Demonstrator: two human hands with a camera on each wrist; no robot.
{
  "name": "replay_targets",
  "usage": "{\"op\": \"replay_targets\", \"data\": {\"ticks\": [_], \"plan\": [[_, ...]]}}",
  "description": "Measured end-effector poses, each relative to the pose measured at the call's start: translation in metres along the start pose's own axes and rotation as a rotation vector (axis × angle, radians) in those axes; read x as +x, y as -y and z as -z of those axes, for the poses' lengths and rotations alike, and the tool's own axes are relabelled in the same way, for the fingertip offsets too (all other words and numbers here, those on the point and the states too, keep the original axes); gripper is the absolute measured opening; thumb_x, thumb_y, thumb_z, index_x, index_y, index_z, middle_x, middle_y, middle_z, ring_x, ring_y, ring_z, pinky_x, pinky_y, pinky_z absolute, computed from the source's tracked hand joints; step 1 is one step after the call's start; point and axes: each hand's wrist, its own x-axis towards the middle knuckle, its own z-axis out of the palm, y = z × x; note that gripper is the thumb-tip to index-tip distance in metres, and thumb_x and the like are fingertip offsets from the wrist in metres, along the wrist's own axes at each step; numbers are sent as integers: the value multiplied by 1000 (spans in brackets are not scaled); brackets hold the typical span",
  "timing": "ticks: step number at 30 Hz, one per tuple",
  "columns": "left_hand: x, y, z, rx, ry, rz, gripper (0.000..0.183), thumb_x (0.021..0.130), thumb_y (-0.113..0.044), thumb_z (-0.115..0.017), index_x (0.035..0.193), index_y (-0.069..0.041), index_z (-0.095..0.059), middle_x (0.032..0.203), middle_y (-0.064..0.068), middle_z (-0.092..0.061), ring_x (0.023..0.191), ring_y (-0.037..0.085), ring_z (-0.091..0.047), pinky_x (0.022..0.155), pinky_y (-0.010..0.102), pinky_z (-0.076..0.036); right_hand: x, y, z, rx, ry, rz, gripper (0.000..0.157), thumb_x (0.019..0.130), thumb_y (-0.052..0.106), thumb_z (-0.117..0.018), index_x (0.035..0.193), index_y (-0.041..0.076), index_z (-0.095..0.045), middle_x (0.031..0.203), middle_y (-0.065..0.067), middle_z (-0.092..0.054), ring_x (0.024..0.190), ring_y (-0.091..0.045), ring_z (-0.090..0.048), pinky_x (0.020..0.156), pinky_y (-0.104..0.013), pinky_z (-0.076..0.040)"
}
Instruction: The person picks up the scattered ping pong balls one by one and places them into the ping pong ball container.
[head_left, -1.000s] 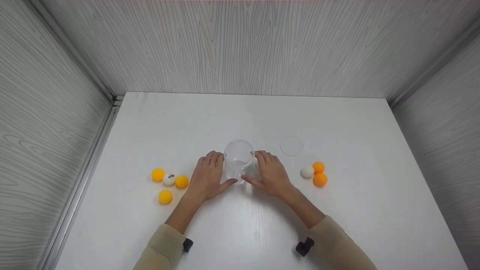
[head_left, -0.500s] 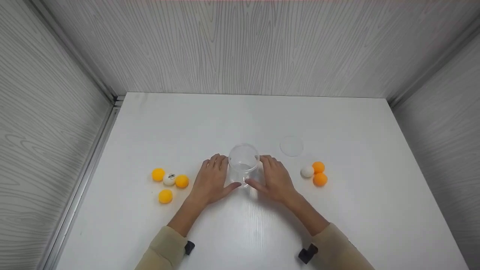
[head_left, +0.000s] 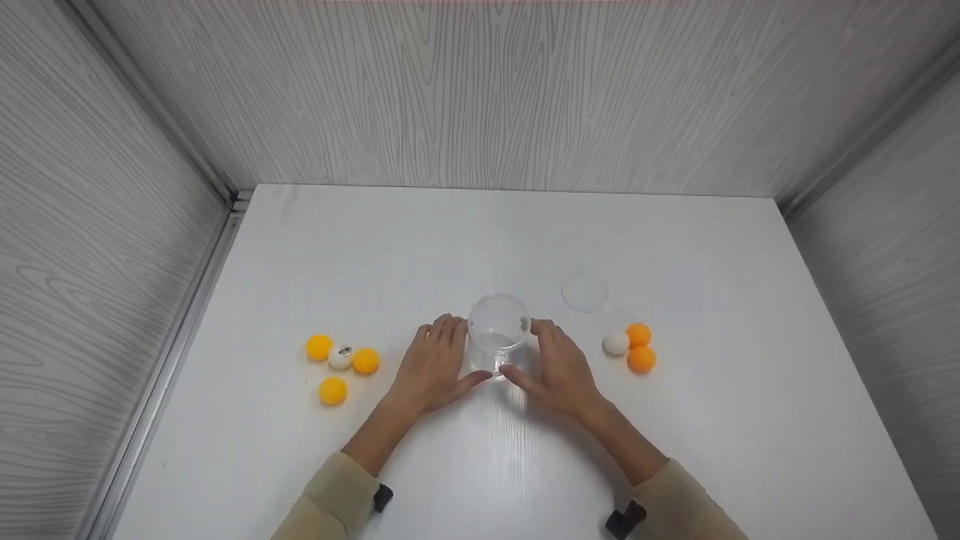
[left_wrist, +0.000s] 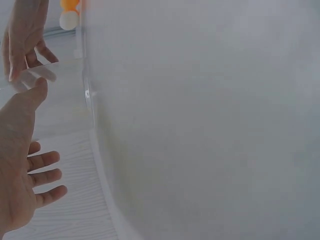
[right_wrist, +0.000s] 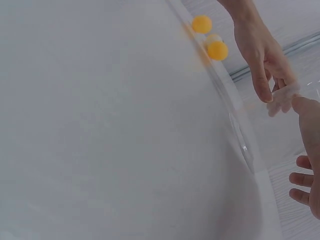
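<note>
Container: clear, round, see-through jar (head_left: pixel 496 330), just below and right of the centre of the head frame, upright with its mouth facing up; whether its base touches the tabletop, cannot tell.
Left hand (head_left: pixel 435 367): at the jar's left side; fingers lie along that wall, slightly bent and spread in the left wrist view, thumb laid across the near face; it holds the jar.
Right hand (head_left: pixel 561 371): at the jar's right side, mirroring the left; fingers along the wall, thumb across the near face, also holding.
Jar relative to hands: between both palms, thumb tips close together at its lower front.
Disc: thin, clear, round disc (head_left: pixel 584 292), flat, beyond the right hand's fingertips and apart from the jar.
Balls, left of frame: three yellow-orange round balls (head_left: pixel 365 361) and one white round ball with a dark mark (head_left: pixel 341 356), beside the left hand.
Balls, right of frame: two orange round balls (head_left: pixel 641 359) and one plain white round ball (head_left: pixel 616 344), clustered, right of the right hand.
Surface: white, smooth tabletop (head_left: pixel 390 240).
Sleeves: beige cloth sleeves (head_left: pixel 330 491), lower edge of frame.
</note>
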Motion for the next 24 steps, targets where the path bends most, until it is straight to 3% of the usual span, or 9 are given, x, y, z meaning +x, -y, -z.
{"op": "replay_targets", "data": {"ticks": [6,24], "plan": [[0,-7,-1,18,-18,-46,85,96,-70,-59,144,-1,-49,139,17,-64,134,33,-60,112,45,-53,-5,-3,0,-1,-64,66,76,84,44,-83,135,-4,-54,123,-16,-69,108,-31,-69,94,-48,-62],[1,-20,-2,54,-34,-99,87,97,-75,-52,144,-1,-53,140,15,-67,133,31,-62,112,44,-54,-14,-6,4,-6,-69,23,99,77,55,-88,146,-3,-46,125,-15,-70,111,-30,-70,96,-47,-62]]}}
